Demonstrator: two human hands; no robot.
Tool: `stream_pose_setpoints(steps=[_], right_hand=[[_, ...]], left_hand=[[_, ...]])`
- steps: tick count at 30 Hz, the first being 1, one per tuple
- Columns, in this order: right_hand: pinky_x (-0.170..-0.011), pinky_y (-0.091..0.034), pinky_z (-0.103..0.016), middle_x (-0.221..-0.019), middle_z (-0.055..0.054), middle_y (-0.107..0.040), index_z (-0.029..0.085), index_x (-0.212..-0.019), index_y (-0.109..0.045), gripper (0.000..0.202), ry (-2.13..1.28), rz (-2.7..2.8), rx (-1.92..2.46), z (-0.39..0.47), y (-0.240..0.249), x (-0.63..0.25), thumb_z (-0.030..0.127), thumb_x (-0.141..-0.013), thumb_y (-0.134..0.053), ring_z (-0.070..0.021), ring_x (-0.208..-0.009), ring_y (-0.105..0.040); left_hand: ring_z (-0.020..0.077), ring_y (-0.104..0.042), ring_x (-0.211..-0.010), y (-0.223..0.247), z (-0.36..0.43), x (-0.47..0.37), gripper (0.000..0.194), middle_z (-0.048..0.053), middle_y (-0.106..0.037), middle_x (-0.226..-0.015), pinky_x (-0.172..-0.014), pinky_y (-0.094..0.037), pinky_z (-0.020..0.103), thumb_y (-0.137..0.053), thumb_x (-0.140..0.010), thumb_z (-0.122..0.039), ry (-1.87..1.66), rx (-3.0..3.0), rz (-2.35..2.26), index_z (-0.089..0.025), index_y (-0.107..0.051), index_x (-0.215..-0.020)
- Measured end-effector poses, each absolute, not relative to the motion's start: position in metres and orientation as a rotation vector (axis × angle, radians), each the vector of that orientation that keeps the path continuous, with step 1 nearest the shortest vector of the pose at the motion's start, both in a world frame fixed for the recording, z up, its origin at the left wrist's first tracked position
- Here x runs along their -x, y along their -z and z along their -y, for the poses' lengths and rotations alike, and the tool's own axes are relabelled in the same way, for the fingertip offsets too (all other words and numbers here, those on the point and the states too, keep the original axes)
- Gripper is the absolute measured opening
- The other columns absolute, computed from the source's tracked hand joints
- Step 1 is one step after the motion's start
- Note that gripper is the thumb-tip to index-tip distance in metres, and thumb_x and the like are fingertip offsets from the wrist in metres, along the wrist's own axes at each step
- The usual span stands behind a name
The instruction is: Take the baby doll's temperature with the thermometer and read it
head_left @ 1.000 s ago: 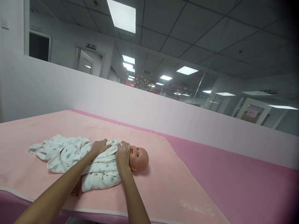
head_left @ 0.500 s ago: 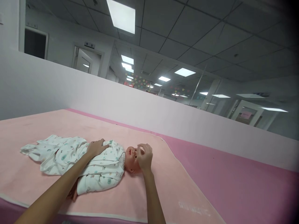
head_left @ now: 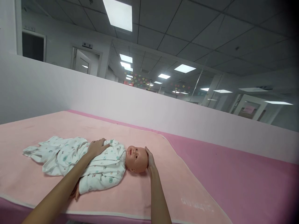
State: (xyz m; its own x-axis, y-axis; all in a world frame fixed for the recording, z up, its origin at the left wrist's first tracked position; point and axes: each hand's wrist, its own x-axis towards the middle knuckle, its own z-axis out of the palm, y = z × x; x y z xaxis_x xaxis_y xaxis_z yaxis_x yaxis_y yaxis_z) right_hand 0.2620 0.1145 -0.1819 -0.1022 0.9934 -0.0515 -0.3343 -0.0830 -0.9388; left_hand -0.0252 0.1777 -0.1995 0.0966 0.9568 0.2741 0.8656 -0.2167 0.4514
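A baby doll [head_left: 137, 159] lies on its back with its head to the right, dressed in a white patterned romper [head_left: 105, 169]. My left hand [head_left: 97, 148] rests flat on the doll's chest and belly, fingers stretched out over the cloth. At the crown of the doll's head is my right hand [head_left: 150, 158], its palm curved along the top of the head and its fingers extended; part of it is hidden behind the head. One of the doll's hands [head_left: 75, 192] pokes out of the near sleeve, and the romper's legs spread out to the left.
Under the doll is a pale pink mat [head_left: 112, 203] with a white edge, lying on a darker pink surface [head_left: 221, 169]. A low white wall [head_left: 149, 105] runs along the far side. Beyond it are doors, glass and lit ceiling panels.
My right hand has moved from above the doll's forehead and face to the top of its head, uncovering the face. My left hand has stayed on the romper.
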Motion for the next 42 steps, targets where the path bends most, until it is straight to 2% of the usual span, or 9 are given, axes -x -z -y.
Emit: stream_pose_setpoints(steps=[6, 9, 13, 18, 21, 26, 29, 34, 42], right_hand=[[-0.078, -0.046, -0.032, -0.084, -0.007, -0.066, 0.015, -0.068, -0.062, 0.029, -1.280, 1.056, 0.935, -0.121, 0.186, -0.269, 0.044, -0.063, -0.060, -0.0211, -0.081, -0.061], [-0.083, -0.043, -0.030, -0.091, -0.005, -0.066, 0.016, -0.075, -0.063, 0.024, -1.190, 1.108, 0.935, -0.123, 0.186, -0.269, 0.036, -0.062, -0.062, -0.0196, -0.090, -0.058], [-0.090, -0.039, -0.030, -0.103, -0.003, -0.063, 0.019, -0.088, -0.063, 0.027, -1.115, 1.171, 0.926, -0.115, 0.177, -0.267, 0.028, -0.063, -0.060, -0.0184, -0.102, -0.053], [-0.088, -0.041, -0.034, -0.093, -0.007, -0.065, 0.015, -0.078, -0.066, 0.021, -1.077, 1.271, 0.945, -0.105, 0.167, -0.265, 0.025, -0.063, -0.055, -0.0211, -0.094, -0.057], [-0.088, -0.041, -0.033, -0.093, -0.007, -0.065, 0.015, -0.075, -0.067, 0.020, -1.035, 1.283, 0.964, -0.104, 0.168, -0.263, 0.027, -0.064, -0.055, -0.0213, -0.093, -0.057], [-0.092, -0.039, -0.033, -0.109, -0.005, -0.060, 0.020, -0.091, -0.065, 0.032, -0.999, 1.251, 0.967, -0.107, 0.172, -0.261, 0.039, -0.067, -0.057, -0.0194, -0.103, -0.052], [-0.092, -0.039, -0.032, -0.117, -0.002, -0.056, 0.024, -0.097, -0.063, 0.035, -0.985, 1.209, 0.969, -0.107, 0.172, -0.260, 0.040, -0.066, -0.060, -0.0183, -0.108, -0.050], [-0.088, -0.041, -0.032, -0.099, -0.008, -0.064, 0.015, -0.079, -0.068, 0.029, -1.072, 1.256, 0.984, -0.105, 0.170, -0.259, 0.040, -0.063, -0.064, -0.0228, -0.098, -0.056], [-0.087, -0.042, -0.033, -0.096, -0.007, -0.065, 0.015, -0.083, -0.068, 0.033, -1.068, 1.233, 0.987, -0.114, 0.180, -0.265, 0.041, -0.064, -0.063, -0.0223, -0.094, -0.057]], left_hand=[[0.0264, -0.055, -0.100, 0.197, -0.174, 0.025, 0.055, 0.008, -0.064, -0.098, -0.092, -0.033, 0.041, -0.030, -0.073, -0.062, -0.812, -2.190, -1.815, -0.022, -0.049, -0.106], [0.0257, -0.055, -0.099, 0.196, -0.173, 0.025, 0.054, 0.008, -0.064, -0.098, -0.092, -0.033, 0.039, -0.031, -0.072, -0.061, -0.806, -2.185, -1.817, -0.022, -0.050, -0.105], [0.0255, -0.054, -0.101, 0.196, -0.172, 0.025, 0.054, 0.008, -0.063, -0.101, -0.091, -0.034, 0.038, -0.031, -0.073, -0.060, -0.801, -2.179, -1.830, -0.022, -0.049, -0.107], [0.0253, -0.054, -0.102, 0.195, -0.172, 0.025, 0.056, 0.008, -0.063, -0.101, -0.092, -0.033, 0.038, -0.032, -0.072, -0.061, -0.815, -2.171, -1.806, -0.022, -0.049, -0.108], [0.0257, -0.055, -0.100, 0.194, -0.172, 0.026, 0.057, 0.007, -0.064, -0.099, -0.091, -0.034, 0.038, -0.032, -0.072, -0.063, -0.815, -2.161, -1.808, -0.023, -0.048, -0.109], [0.0259, -0.054, -0.101, 0.193, -0.171, 0.025, 0.057, 0.007, -0.064, -0.100, -0.091, -0.034, 0.037, -0.031, -0.072, -0.062, -0.812, -2.163, -1.823, -0.023, -0.049, -0.110], [0.0260, -0.054, -0.103, 0.193, -0.170, 0.025, 0.057, 0.007, -0.063, -0.101, -0.091, -0.034, 0.038, -0.032, -0.072, -0.061, -0.803, -2.163, -1.814, -0.022, -0.049, -0.110], [0.0257, -0.054, -0.102, 0.193, -0.170, 0.025, 0.057, 0.008, -0.063, -0.101, -0.092, -0.033, 0.038, -0.032, -0.072, -0.062, -0.809, -2.157, -1.811, -0.022, -0.049, -0.110], [0.0257, -0.054, -0.103, 0.193, -0.170, 0.025, 0.060, 0.007, -0.063, -0.102, -0.092, -0.034, 0.036, -0.032, -0.071, -0.063, -0.817, -2.144, -1.837, -0.023, -0.048, -0.111]])
